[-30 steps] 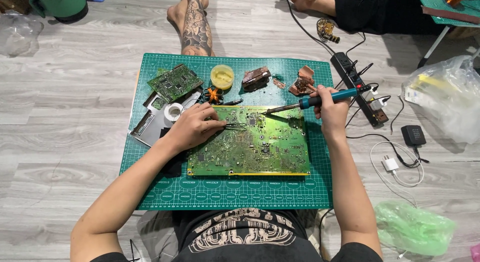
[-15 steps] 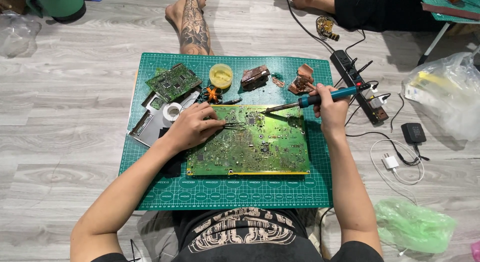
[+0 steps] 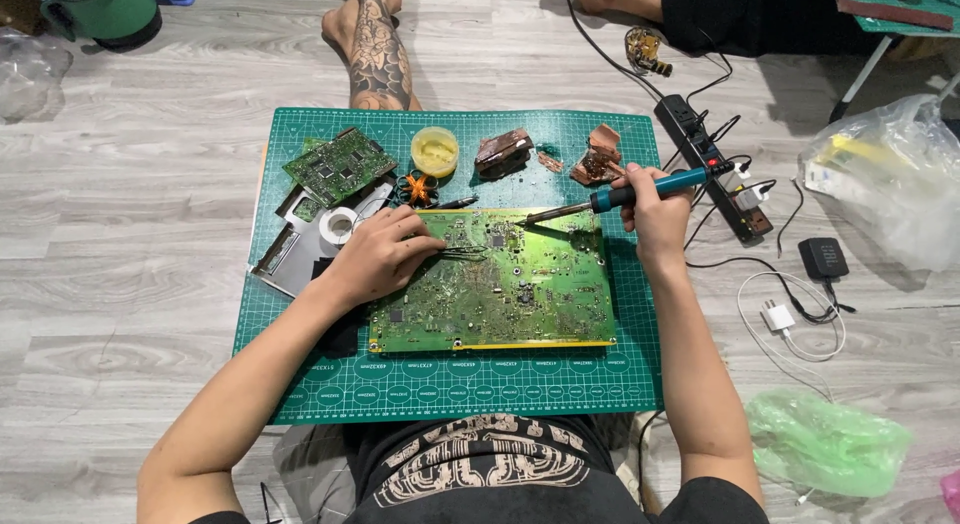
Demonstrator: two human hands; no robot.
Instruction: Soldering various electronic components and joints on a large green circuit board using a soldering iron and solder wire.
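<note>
A large green circuit board point(image 3: 500, 289) lies on a green cutting mat point(image 3: 440, 384) on the floor. My left hand point(image 3: 380, 254) rests on the board's left part and pinches black tweezers point(image 3: 462, 252) whose tips point right over the board. My right hand point(image 3: 650, 209) grips a blue-handled soldering iron point(image 3: 625, 195); its metal tip hovers just above the board's upper middle.
A smaller green board point(image 3: 338, 165), a tape roll point(image 3: 338, 225), a yellow flux tub point(image 3: 434, 149) and copper scraps point(image 3: 596, 164) sit at the mat's far edge. A power strip point(image 3: 712, 164), chargers and plastic bags point(image 3: 885, 169) lie to the right. A tattooed leg point(image 3: 375, 49) lies beyond the mat.
The soldering iron's tip has shifted slightly along the board's upper edge. My left hand with the tweezers has stayed nearly still.
</note>
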